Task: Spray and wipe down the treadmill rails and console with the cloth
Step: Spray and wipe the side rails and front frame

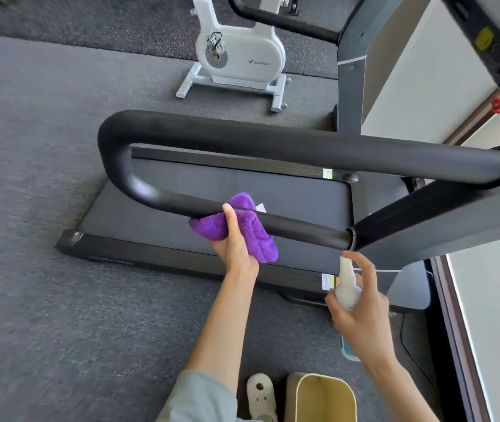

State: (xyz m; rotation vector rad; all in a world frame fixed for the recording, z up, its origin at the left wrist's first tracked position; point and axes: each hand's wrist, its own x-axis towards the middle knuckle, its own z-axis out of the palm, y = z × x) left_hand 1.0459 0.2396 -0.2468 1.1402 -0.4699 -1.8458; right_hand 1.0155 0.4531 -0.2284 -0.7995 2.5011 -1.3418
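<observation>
The purple cloth [236, 228] is sitting folded around the lower treadmill rail [273, 222], roughly mid-frame, w/ part of it poking up at 12 o'clock above the bar and the rest hanging out at 5 o'clock below. The left hand [236, 245] is clamping it there, thumb lying over the near face of the rail and fingers going under, prob. so the cloth is wrapping the tube and catching all sides on one pass.

The right hand [361, 312] is closing round a small white spray bottle [347, 284], at 4 o'clock from the cloth, apart from it. The nozzle is pointing up toward the rail's right end near the joint [351, 236], and a finger is curling over the top, likely so it's ready to mist the stretch not yet wiped; no spray is showing.

The upper rail [273, 141] is running across at 12 o'clock, bending down at 9 o'clock into the lower one. Below, the treadmill belt [212, 190] is lying on grey carpet [44, 269]. A white exercise bike [236, 56] is standing well apart at 12 o'clock. At 6 o'clock a slipper [260, 394] and a beige bin [321, 397] are sitting just beside each other by the person's feet. The console isn't clearly in view, so I'd guess that part is not yet done.
</observation>
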